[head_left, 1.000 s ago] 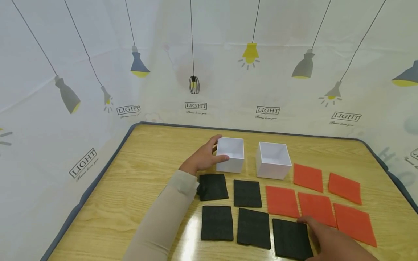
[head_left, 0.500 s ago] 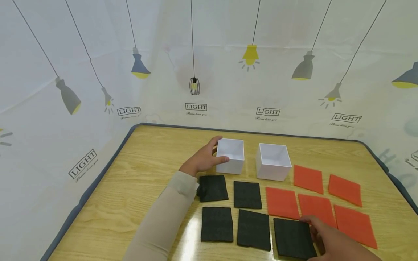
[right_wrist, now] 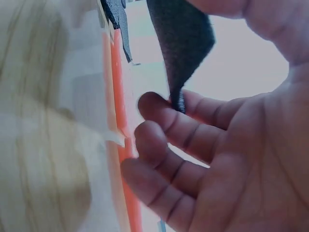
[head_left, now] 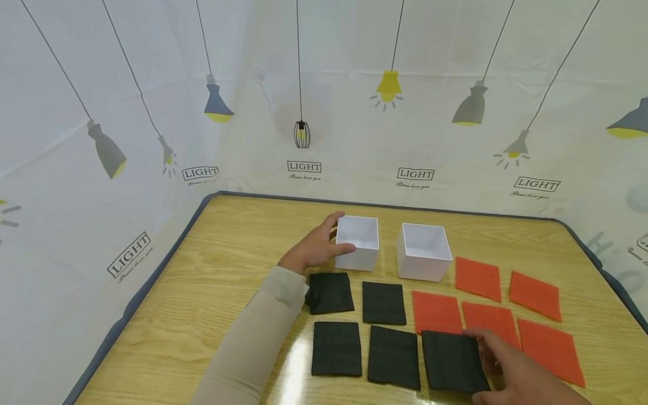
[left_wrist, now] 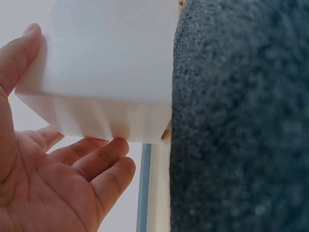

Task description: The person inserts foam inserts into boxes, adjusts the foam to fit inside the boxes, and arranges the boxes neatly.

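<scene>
A black cloth square [head_left: 452,361] was pinched by the right hand [head_left: 518,368] at its right side, above the bench [head_left: 202,275]; ahead and leftward of it, a white box [head_left: 358,259] was gripped by the left hand [head_left: 315,246].

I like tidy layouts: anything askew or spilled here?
The right red felt-like square of the farther pair seems slightly turned against its neighbours. The black felt-like square in the right hand curves, likely from the grip. No spills show.

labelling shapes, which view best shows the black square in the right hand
Head view: the black square shows almost whole, held by the right hand. Right wrist: only part, cropped at the top. Left wrist: none identifiable.
</scene>
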`<state>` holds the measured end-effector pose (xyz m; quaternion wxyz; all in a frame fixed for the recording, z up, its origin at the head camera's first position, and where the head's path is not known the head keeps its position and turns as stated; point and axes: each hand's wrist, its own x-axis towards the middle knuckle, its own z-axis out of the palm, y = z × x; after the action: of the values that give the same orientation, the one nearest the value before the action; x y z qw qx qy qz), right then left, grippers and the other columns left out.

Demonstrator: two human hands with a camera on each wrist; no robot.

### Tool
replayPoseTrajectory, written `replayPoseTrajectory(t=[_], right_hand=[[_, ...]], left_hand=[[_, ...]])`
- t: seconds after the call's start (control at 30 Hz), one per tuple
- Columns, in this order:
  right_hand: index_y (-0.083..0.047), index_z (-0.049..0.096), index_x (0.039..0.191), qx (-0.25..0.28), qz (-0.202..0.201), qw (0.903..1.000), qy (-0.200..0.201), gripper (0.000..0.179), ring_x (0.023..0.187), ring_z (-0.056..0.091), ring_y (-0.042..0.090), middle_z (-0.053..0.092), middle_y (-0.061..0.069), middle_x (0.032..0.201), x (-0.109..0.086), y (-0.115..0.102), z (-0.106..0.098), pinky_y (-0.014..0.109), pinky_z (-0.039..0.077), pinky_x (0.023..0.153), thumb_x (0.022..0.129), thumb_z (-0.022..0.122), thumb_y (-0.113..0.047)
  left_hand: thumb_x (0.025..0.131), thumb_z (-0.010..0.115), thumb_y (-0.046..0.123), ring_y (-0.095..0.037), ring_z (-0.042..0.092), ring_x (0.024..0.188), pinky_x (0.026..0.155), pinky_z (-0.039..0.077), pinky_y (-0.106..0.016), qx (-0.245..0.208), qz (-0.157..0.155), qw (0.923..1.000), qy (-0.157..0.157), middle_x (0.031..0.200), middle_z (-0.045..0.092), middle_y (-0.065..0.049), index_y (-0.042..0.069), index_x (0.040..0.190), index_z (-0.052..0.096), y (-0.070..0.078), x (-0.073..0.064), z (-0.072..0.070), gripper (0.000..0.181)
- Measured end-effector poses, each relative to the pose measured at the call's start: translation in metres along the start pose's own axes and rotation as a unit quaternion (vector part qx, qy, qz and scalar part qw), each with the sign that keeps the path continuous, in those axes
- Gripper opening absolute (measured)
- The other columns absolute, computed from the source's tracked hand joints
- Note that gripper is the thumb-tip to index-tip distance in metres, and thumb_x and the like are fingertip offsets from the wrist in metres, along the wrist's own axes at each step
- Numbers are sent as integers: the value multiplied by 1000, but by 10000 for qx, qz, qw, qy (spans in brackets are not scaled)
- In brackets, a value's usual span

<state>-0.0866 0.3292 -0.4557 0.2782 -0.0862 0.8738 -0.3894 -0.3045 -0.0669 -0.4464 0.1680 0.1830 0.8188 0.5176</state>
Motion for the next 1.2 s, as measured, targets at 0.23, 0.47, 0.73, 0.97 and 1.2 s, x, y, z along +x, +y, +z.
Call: replayPoseTrajectory(t=[0.23, 0.47, 0.73, 0.97, 1.2], right_hand=[[6, 26, 158, -257, -260, 9982, 478, 98, 96, 54, 14, 56, 11, 117, -1, -2, 2, 24, 55, 79, 87, 87, -24], [8, 26, 158, -263, -379, 9951, 869, 100, 90, 51, 6, 57, 11, 119, 2, -8, 5, 34, 59, 84, 87, 89, -24], [4, 30, 158, -395, 76, 9931, 1100, 106, 97, 55, 17, 59, 8, 117, 6, -25, 10, 36, 60, 87, 80, 94, -29], [1, 33, 157, -306, 389, 9932, 1056, 110, 105, 59, 22, 59, 12, 132, 14, -42, 9, 45, 60, 95, 75, 97, -36], [0, 34, 156, -574, -247, 9910, 1187, 99, 100, 62, 19, 61, 9, 122, 12, -50, 2, 34, 59, 86, 81, 93, -29]], left_hand=[[96, 81, 34, -31, 25, 161, 125, 33, -52, 19, -1, 10000, 0, 174, 23, -4, 21, 171, 13, 0, -1, 0, 102], [96, 81, 35, -31, 25, 161, 125, 32, -52, 55, 14, 10000, 9, 175, 22, -4, 22, 171, 13, -1, -1, -2, 101], [96, 80, 38, -30, 27, 160, 124, 35, -51, -5, 58, 9999, -96, 173, 25, -5, 23, 171, 12, -3, 0, -2, 102], [95, 81, 37, -29, 27, 160, 123, 36, -51, -76, 40, 9999, -99, 173, 26, -4, 22, 171, 12, -2, -2, -3, 103], [96, 80, 39, -29, 25, 161, 124, 34, -51, -104, 60, 9998, -161, 174, 24, -4, 22, 171, 10, -4, -1, -3, 104]])
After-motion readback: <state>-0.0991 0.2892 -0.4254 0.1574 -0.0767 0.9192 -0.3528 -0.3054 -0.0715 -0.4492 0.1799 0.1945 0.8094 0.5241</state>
